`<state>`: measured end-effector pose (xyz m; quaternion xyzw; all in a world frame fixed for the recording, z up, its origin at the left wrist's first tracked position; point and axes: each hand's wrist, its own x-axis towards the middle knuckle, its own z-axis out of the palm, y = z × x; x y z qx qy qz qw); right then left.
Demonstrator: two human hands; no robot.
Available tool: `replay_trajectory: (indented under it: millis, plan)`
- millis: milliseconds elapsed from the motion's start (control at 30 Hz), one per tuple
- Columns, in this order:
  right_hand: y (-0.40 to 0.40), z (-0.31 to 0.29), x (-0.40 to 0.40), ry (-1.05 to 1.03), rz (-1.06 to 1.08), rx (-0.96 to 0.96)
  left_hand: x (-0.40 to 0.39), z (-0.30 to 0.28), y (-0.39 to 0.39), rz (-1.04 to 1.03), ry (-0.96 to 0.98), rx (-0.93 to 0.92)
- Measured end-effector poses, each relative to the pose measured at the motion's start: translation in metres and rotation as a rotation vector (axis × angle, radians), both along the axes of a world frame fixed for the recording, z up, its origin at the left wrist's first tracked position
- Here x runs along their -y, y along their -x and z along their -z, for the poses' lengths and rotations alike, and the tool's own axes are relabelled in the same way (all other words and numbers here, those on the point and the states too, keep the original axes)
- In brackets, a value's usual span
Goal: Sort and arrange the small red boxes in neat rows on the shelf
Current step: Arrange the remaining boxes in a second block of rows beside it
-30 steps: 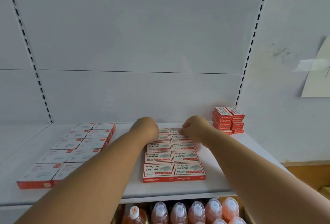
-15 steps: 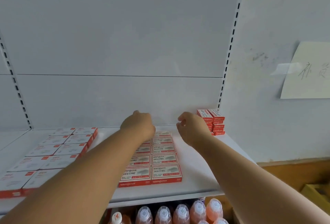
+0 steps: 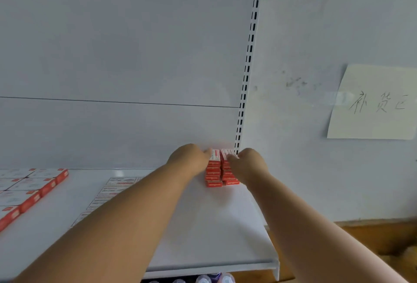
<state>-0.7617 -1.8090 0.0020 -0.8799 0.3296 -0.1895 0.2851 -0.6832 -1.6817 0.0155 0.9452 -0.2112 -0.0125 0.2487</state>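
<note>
Two short stacks of small red boxes (image 3: 214, 173) stand side by side in the back right corner of the white shelf (image 3: 214, 237). My left hand (image 3: 191, 158) reaches the left stack, its fingers curled onto the top box. My right hand (image 3: 248, 163) does the same on the right stack (image 3: 229, 177), fingers over its top box. Flat rows of the same boxes lie mid-shelf (image 3: 117, 184), largely hidden by my left forearm. More rows lie at the far left (image 3: 29, 192).
A slotted upright rail (image 3: 247, 75) rises just behind the stacks. A paper note (image 3: 372, 102) is taped to the wall on the right. Bottle caps (image 3: 214, 278) show on the level below. The shelf's right front part is bare white.
Both hands have left the middle rows and moved right and back to the two stacks in the corner. The view has swung to the right with them.
</note>
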Motion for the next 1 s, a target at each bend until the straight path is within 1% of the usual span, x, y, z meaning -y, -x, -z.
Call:
replay_trajectory:
  millis: [100,200,233,267,300,433,467,533,567,633,800,900,1000]
  plan:
    - [-0.001,0.002,0.007,-0.1,-0.055,0.06,0.007,0.003,0.002,-0.058,0.017,-0.047]
    - [-0.001,0.001,0.009,-0.181,-0.097,0.133,0.006,0.0,0.002,-0.138,0.047,-0.034]
    - [0.0,0.0,0.009,-0.217,-0.116,0.173,0.004,-0.002,0.004,-0.167,0.084,-0.043]
    - [0.001,0.0,0.008,-0.264,-0.136,0.223,0.002,-0.002,0.005,-0.188,0.14,-0.049]
    - [0.002,-0.001,0.006,-0.33,-0.15,0.28,0.0,-0.002,0.007,-0.2,0.243,-0.078]
    - [0.013,-0.009,-0.002,-0.721,-0.231,0.513,-0.009,-0.001,0.02,-0.185,0.753,-0.259]
    - [0.017,-0.011,-0.005,-0.83,-0.261,0.551,-0.014,-0.002,0.023,-0.186,0.831,-0.262]
    - [0.022,-0.016,-0.011,-1.013,-0.313,0.609,-0.025,-0.004,0.03,-0.192,0.899,-0.21]
    - [0.023,-0.018,-0.015,-1.069,-0.337,0.634,-0.032,-0.006,0.035,-0.195,0.906,-0.169]
    - [0.025,-0.018,-0.024,-1.104,-0.38,0.664,-0.049,-0.009,0.046,-0.191,0.909,-0.102]
    - [0.032,-0.012,-0.063,-1.036,-0.435,0.691,-0.102,-0.01,0.064,-0.16,0.838,-0.015]
    - [0.037,-0.006,-0.096,-1.062,-0.439,0.729,-0.142,-0.005,0.067,-0.134,0.747,0.019]
    - [0.043,0.003,-0.126,-1.043,-0.443,0.713,-0.191,0.002,0.063,-0.131,0.641,0.09]
